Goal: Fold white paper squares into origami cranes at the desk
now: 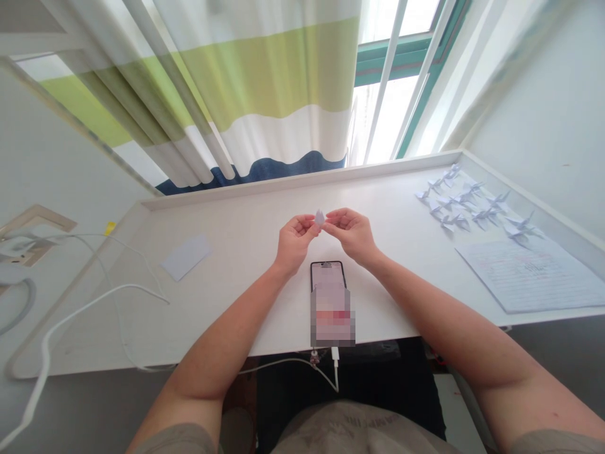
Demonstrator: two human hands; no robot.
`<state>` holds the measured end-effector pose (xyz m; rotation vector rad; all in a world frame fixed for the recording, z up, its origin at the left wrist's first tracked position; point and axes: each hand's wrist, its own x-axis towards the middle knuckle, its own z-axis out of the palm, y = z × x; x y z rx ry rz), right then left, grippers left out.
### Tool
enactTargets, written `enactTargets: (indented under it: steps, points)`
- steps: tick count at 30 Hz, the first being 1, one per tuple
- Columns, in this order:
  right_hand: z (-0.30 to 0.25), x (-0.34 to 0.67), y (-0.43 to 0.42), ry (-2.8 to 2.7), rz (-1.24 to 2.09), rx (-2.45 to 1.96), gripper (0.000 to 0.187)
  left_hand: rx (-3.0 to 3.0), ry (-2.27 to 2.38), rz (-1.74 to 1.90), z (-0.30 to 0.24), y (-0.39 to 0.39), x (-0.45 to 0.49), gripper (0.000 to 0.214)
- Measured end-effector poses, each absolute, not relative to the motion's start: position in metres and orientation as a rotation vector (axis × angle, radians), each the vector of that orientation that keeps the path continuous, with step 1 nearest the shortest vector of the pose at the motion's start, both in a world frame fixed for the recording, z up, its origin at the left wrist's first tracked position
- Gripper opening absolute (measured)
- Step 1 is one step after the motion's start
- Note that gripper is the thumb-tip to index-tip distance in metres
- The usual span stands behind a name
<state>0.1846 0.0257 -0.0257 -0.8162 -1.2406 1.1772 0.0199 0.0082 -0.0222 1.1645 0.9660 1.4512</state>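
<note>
Between my two hands, above the middle of the white desk, is a small folded piece of white paper with a pointed top. My left hand pinches its left side with thumb and fingertips. On the opposite side, the thumb and forefinger of my right hand close on it, the other fingers curled. The fingertips partly hide the paper's lower part. Several folded white paper cranes stand grouped at the desk's right rear. Flat on the left side lies white paper.
A phone lies below my hands, a white charging cable running off the front edge. A written sheet is at the right. Loose white cables cross the left end. A raised rim borders the desk at the back, by the curtain.
</note>
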Motion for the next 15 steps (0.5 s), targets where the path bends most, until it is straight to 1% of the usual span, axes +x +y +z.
enactTargets:
  steps: [3,6,9,12,15]
  points:
    - [-0.029,0.186,0.027,-1.255,1.187,-0.829,0.045,1.212,0.989,1.311,-0.021,0.007,0.017,0.042]
    - [-0.031,0.187,0.028,-1.34,1.127,-0.853,0.037,1.242,1.02,1.219,-0.021,0.006,0.015,0.043]
    - [-0.031,0.189,0.028,-1.514,0.842,-0.878,0.027,1.314,1.083,1.189,-0.023,0.006,0.013,0.047]
    - [-0.031,0.193,0.03,-1.701,0.456,-0.853,0.027,1.411,1.151,1.142,-0.024,0.006,0.012,0.047]
    - [-0.031,0.196,0.031,-1.805,0.197,-0.836,0.023,1.445,1.162,1.125,-0.024,0.006,0.012,0.046]
